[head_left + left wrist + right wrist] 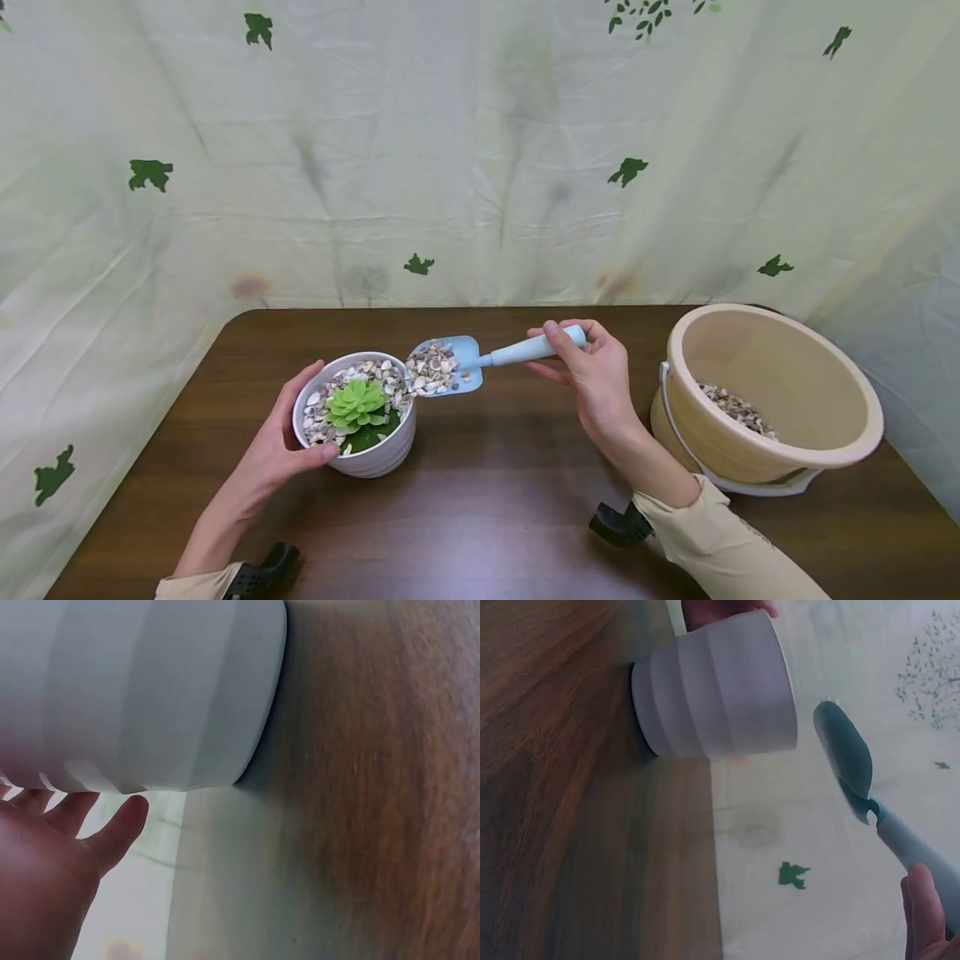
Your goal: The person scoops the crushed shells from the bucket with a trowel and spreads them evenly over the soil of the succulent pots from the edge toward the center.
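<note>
A white ribbed flowerpot [378, 457] stands on the table, holding a green succulent [356, 406] and pebbles. My left hand [281, 433] grips it from the left, thumb at the near rim and fingers round the far side. Ridged pot wall [142, 690] fills much of the left wrist view. My right hand [596, 375] holds a light blue hand trowel [528, 350] by its handle. The trowel's blade carries a heap of pebbles [432, 368], its tip over the pot's right rim. From the right wrist, the blade [847, 754] appears just above the pot's rim.
At the right of the table stands a beige bucket [765, 454] with a pale handle and more pebbles [738, 410] inside. Behind the brown wooden table [480, 517] hangs a pale curtain [450, 150] with green leaf shapes.
</note>
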`<state>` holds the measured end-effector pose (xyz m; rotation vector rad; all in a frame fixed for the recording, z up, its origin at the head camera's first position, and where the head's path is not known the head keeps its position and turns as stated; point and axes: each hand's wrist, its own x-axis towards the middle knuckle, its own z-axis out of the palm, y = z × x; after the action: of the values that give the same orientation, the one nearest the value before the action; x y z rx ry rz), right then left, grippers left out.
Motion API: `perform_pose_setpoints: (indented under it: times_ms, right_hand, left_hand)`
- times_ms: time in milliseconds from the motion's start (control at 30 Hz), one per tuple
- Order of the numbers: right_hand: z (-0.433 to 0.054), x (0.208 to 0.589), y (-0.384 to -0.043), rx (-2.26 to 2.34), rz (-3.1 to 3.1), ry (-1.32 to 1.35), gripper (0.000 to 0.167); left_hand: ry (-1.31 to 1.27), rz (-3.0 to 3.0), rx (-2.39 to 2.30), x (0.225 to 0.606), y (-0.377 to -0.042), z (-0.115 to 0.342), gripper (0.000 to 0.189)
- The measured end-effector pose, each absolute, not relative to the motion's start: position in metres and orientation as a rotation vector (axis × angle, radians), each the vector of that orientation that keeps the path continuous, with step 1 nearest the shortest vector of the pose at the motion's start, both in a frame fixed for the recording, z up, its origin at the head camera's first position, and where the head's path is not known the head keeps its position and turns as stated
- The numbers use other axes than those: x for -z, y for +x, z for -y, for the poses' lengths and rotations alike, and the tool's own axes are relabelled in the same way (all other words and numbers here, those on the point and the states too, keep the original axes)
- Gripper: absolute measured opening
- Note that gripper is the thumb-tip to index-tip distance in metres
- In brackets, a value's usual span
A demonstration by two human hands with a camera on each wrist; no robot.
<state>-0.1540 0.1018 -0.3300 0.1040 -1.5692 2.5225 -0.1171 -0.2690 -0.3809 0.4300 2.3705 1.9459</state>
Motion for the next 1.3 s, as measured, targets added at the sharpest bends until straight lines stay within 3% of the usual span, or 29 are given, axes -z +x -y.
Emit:
perform_pose_setpoints:
  times_ms: [600, 1300]
  right_hand:
    - [-0.085, 0.329, -0.162, -2.413, 1.602, 0.265, 0.030]
    - [-0.082, 0.318, -0.157, -2.269, 1.690, 0.382, 0.023]
  left_hand:
    - [0.375, -2.512, -1.833, 0.379, -0.113, 0.265, 0.094]
    - [0.409, -2.552, -1.880, 0.377, -0.107, 0.256, 0.103]
